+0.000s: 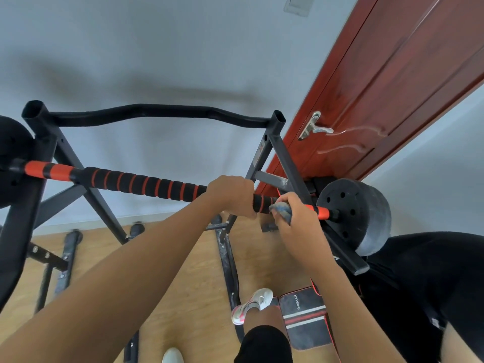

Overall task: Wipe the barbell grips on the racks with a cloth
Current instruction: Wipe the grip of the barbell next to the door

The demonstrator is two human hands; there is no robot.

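Observation:
A barbell (146, 183) with a black foam grip ringed in red lies across the black rack (272, 142). Black weight plates (353, 213) sit on its right end, and another plate shows at the far left. My left hand (231, 196) grips the bar right of centre, fingers curled over it. Just to its right, my right hand (301, 218) holds a grey-blue cloth (282, 210) wrapped against the bar, beside the orange sleeve (320, 212).
A dark red door (392, 87) with a metal handle stands close behind the rack's right post. Below lie a wooden floor (183, 271), the rack's base bars, a black bench pad (305, 318) and my white shoes. A grey wall (157, 61) is behind.

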